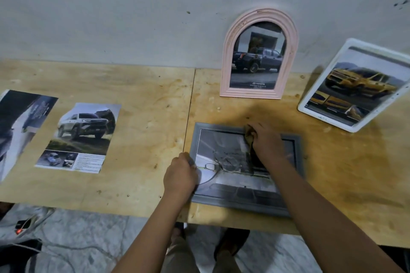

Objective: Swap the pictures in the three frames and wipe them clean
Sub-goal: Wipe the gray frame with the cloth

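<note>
On grey frame [244, 203]: right hand [267, 141] grips cloth [249, 135].

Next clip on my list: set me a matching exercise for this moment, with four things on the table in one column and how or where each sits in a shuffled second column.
Things
1. pink arched frame
2. white frame
3. grey frame
4. loose SUV print

States
A. lies flat, right hand pressing a cloth on it
B. stands upright against the wall, dark pickup inside
C. lies unframed at the left of the table
D. leans tilted at the far right, yellow car inside

Pairs: 1-B, 2-D, 3-A, 4-C
</note>
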{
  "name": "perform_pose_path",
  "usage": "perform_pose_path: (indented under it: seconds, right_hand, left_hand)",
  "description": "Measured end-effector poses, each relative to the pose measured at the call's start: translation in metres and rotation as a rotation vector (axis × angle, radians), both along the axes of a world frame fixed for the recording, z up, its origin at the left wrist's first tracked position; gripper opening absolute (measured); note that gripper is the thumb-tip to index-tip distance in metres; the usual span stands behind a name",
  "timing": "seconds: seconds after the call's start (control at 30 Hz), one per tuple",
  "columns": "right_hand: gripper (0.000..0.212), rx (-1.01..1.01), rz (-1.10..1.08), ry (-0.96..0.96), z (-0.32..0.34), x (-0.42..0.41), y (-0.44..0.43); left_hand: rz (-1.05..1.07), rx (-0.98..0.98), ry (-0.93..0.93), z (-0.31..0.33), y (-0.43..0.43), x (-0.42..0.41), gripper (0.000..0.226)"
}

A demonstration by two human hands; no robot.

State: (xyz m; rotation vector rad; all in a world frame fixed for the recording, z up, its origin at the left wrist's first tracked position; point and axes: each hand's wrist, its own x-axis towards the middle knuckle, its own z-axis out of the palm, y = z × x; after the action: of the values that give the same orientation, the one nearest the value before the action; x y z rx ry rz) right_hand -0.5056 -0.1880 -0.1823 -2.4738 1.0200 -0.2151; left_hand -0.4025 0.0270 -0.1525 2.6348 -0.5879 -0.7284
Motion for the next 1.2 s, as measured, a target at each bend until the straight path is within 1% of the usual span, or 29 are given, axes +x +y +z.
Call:
perform_pose_path:
  seconds: [0.13,0.2,0.3,0.4,0.47,0.67,0.8,1.03,1.2]
  right_hand:
    - [0.036,0.113,0.035,-0.053,-0.004,0.032,0.000]
    - [0.033,0.144,0.063,-0.070,-0.005,0.044,0.000]
    - [0.027,0.178,0.117,-0.080,-0.006,0.056,0.007]
    - [0.038,0.104,0.229,0.034,-0.011,0.067,0.022]
    - [0.039,0.045,0.236,0.072,-0.016,0.071,0.028]
    - [0.033,-0.010,0.235,-0.024,-0.021,0.066,0.023]
    - [0.031,0.005,0.167,-0.027,-0.023,0.057,0.010]
    - [0.031,0.025,-0.080,-0.008,-0.015,0.011,-0.035]
    - [0.038,0.140,-0.178,0.006,-0.010,0.003,-0.037]
  left_hand:
    - [-0.041,0.070,0.085,0.005,-0.005,0.015,0.027]
    - [-0.052,0.095,0.086,0.006,-0.008,0.024,0.029]
    - [-0.038,0.099,0.059,0.003,-0.009,0.034,0.028]
    - [-0.034,0.142,0.056,-0.006,-0.006,0.038,0.027]
    - [-0.039,0.185,0.070,-0.010,-0.007,0.040,0.032]
    - [-0.044,0.254,0.116,-0.017,-0.007,0.037,0.035]
    - [-0.060,0.274,0.106,-0.015,-0.009,0.034,0.035]
    - [-0.051,0.309,0.126,-0.018,-0.005,0.037,0.033]
    - [-0.066,0.297,0.166,-0.025,-0.002,0.041,0.035]
